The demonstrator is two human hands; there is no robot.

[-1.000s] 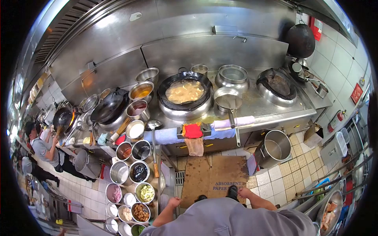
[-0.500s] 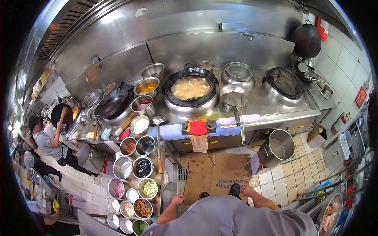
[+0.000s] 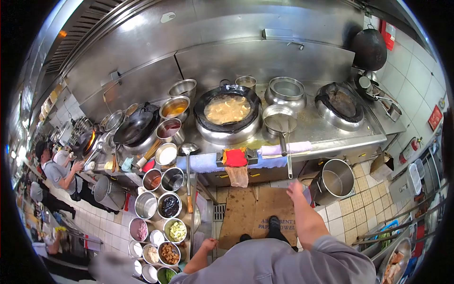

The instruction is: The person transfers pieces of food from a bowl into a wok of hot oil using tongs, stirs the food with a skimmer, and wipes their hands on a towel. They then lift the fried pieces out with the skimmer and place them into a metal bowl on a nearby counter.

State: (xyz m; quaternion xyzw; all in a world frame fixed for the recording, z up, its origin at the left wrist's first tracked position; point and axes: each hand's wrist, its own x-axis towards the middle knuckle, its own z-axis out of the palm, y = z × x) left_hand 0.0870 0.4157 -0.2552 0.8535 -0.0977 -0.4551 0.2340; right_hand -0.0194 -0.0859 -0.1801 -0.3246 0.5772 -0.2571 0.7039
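My right hand (image 3: pixel 295 190) is held out over the cardboard, its fingers extended with nothing in them. Just beyond its fingertips hangs the thin metal handle end of a utensil lying with the strainer (image 3: pixel 280 119), whose own dark handle juts over the stove edge. My left hand (image 3: pixel 209 244) is low beside my body, fingers curled and holding nothing visible. It is nearest the prep counter with its steel containers, among them one of pale green chopped vegetable (image 3: pixel 175 230). A ladle (image 3: pixel 189 148) with a wooden grip lies at that counter's end. Pale pieces sit in bubbling liquid in the wok (image 3: pixel 227 110).
A tall stockpot (image 3: pixel 334 179) stands on the floor at right. Cardboard (image 3: pixel 243 213) lies underfoot. Folded cloths (image 3: pixel 286 147) line the stove edge near a red cloth (image 3: pixel 235 157). Another person (image 3: pixel 58 171) works at a flaming wok on the left.
My right hand has moved from beside my body forward toward the strainer and the hanging handle. My left hand has shifted slightly. The person at left has lowered a wok onto the flame.
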